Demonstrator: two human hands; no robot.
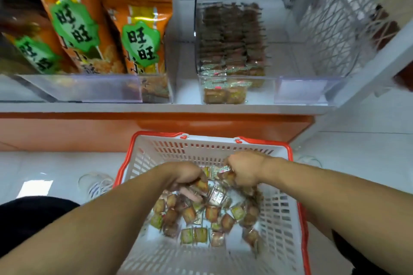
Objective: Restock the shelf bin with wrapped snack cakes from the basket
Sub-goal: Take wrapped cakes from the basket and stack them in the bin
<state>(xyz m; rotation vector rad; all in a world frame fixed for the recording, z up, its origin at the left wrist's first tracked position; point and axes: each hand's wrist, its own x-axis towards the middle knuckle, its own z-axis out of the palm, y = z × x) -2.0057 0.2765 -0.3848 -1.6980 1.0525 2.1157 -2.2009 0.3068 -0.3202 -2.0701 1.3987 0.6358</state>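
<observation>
A white plastic basket (279, 219) with a red rim sits on the floor below the shelf. Several small wrapped snack cakes (201, 219) lie loose in its bottom. My left hand (183, 175) is down in the basket, fingers curled round a few cakes. My right hand (243, 169) is beside it, gripping a bunch of cakes by their wrappers. On the shelf above, a clear bin (237, 87) holds rows of the same cakes.
Orange snack bags (143, 38) with green labels stand in a clear tray (89, 89) at the left of the shelf. A white wire rack (330, 29) stands at the right. An orange kick panel (67, 131) runs under the shelf edge.
</observation>
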